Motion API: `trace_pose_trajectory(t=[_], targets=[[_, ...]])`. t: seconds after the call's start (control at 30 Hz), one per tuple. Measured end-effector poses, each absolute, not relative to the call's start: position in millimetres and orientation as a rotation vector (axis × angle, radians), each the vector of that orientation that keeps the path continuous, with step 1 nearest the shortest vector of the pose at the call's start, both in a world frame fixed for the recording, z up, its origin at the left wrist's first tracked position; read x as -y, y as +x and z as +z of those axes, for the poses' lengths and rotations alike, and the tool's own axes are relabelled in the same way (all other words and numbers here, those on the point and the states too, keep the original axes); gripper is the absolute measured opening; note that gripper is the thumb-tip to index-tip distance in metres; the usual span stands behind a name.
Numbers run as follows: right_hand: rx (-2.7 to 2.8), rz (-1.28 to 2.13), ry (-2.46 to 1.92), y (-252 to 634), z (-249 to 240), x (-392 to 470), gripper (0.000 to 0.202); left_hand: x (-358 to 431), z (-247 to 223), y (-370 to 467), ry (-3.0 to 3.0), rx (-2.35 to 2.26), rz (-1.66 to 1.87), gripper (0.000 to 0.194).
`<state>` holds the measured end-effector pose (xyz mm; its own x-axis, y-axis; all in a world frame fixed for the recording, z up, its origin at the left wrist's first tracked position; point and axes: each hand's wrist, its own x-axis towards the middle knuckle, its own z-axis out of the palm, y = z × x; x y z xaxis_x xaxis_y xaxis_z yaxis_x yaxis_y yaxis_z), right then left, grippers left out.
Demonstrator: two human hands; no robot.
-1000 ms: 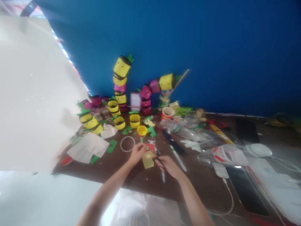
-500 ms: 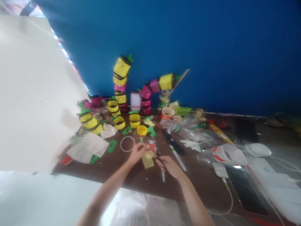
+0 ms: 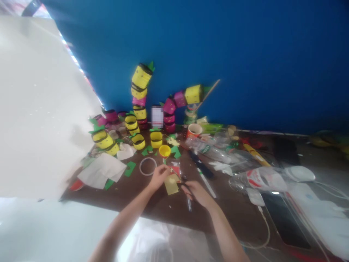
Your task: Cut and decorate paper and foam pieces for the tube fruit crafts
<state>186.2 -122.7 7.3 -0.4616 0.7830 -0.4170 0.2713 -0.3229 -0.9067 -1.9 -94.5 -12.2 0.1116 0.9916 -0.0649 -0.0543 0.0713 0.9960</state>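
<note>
Landmark: tape roll (image 3: 141, 171), lying flat on the brown worktop (image 3: 131, 196).
Left hand (image 3: 160, 176): right of the tape roll; fingertips together at the edge of the red card (image 3: 176, 170). Whether a small piece is pinched between them cannot be told.
Right hand (image 3: 195, 191): farther right of the tape roll; fingers clamped on the dark scissors (image 3: 183, 184). Blade position is blurred.
Yellow sheet (image 3: 171, 185): near side and right of the tape roll, between the hands, flat on the worktop.
Pen (image 3: 189, 205): clear-bodied, just below the right hand, right of the tape roll.
Yellow cup (image 3: 164, 151): beyond and right of the tape roll.
Green paper (image 3: 130, 169): left of the tape roll; large white sheet (image 3: 102, 171) farther left.
Green label (image 3: 206, 148): on the clear bottle (image 3: 222, 156) right of the tape roll; white script, appears to start with "C", remainder not legible.
Red-and-white label (image 3: 253, 178): on the second bottle (image 3: 275, 180), well right of the tape roll; writing not legible.
Yellow tool (image 3: 255, 154): right and beyond the tape roll; pale sticker, text too small.
Upright panel (image 3: 157, 117): beyond the tape roll; pixelated, unreadable.
Tall yellow-and-magenta stack (image 3: 141, 82): beyond the tape roll, against the blue backdrop (image 3: 245, 54); dark marks on its yellow sections, no letters distinguishable.
</note>
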Motion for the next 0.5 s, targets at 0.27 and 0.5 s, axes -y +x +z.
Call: trace_pose_trajectory(t=[0.27, 0.5], targets=[[1.516, 1.849, -1.337, 188, 1, 124, 0.046, 94, -15, -2, 1.176, -1.125, 1.112, 0.028], [1.502, 1.855, -1.355, 189, -1, 125, 0.044, 94, -16, -2, 1.182, -1.120, 1.115, 0.028]])
